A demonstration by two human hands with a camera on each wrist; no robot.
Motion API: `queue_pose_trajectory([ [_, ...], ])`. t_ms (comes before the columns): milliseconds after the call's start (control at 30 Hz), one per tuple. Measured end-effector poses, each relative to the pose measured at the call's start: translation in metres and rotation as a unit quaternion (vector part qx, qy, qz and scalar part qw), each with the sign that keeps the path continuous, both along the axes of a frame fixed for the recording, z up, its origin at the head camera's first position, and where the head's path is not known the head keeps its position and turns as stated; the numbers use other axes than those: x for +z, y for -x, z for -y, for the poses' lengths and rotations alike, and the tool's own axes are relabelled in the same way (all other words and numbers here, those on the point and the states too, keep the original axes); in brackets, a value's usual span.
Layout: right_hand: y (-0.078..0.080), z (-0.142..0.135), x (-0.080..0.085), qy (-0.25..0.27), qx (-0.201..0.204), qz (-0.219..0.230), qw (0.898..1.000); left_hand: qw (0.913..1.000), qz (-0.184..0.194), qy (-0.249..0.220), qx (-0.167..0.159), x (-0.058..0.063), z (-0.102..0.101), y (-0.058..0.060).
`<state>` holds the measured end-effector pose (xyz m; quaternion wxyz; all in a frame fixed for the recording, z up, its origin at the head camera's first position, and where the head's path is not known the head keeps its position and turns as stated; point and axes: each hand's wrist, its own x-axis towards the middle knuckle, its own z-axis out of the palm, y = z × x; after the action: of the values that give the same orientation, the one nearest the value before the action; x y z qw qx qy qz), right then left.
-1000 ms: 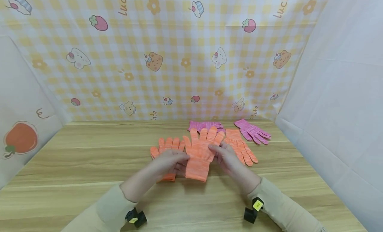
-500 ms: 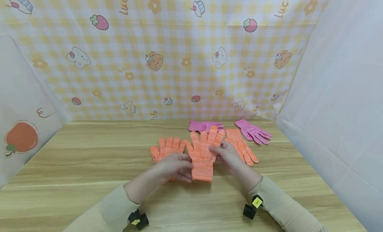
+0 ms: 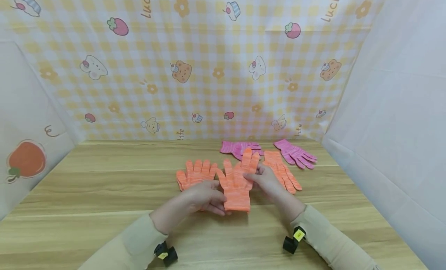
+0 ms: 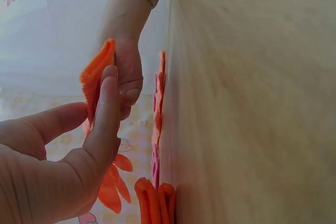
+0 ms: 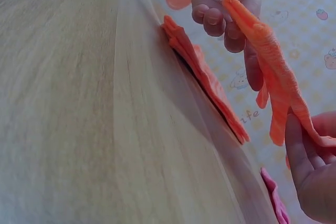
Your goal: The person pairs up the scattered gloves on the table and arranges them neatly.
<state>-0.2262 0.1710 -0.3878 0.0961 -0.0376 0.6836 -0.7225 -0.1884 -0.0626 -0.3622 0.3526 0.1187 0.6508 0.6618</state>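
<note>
An orange knit glove (image 3: 237, 196) is held up above the table, cuff down and finger ends up. My left hand (image 3: 205, 196) pinches its cuff between thumb and finger, as the left wrist view shows at the cuff edge (image 4: 97, 69). On the glove's other side, my right hand (image 3: 266, 181) grips it just below its fingers, thumb in front. The held glove (image 5: 275, 64) looks thin and edge-on in the right wrist view. A second orange glove (image 3: 196, 171) lies behind my left hand, its lower part hidden; whether it is one layer or two, I cannot tell.
Another orange glove (image 3: 285, 177) lies right of my right hand. Farther back are two pink gloves, one (image 3: 235, 147) partly behind the held glove and one (image 3: 296, 154) at the right. A checked cloth (image 3: 202, 96) hangs behind the wooden table (image 3: 122, 177).
My left hand has slid right and slightly down along the cuff. The held glove's cuff has swung right, and two of its fingers now look shorter. My right hand has barely moved.
</note>
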Motion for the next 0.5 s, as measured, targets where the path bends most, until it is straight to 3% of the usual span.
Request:
queue_pose_trajectory([
  [333, 0.0009, -0.0028, -0.0009, -0.048, -0.012, 0.003, 0.999, 0.9995, -0.003, 0.032, 0.003, -0.0004, -0.0036, 0.0056],
  [500, 0.0038, -0.0049, -0.0025, -0.105, -0.023, -0.011, 0.994, 0.9995, 0.01, 0.031, -0.005, -0.0006, -0.0063, 0.0056],
])
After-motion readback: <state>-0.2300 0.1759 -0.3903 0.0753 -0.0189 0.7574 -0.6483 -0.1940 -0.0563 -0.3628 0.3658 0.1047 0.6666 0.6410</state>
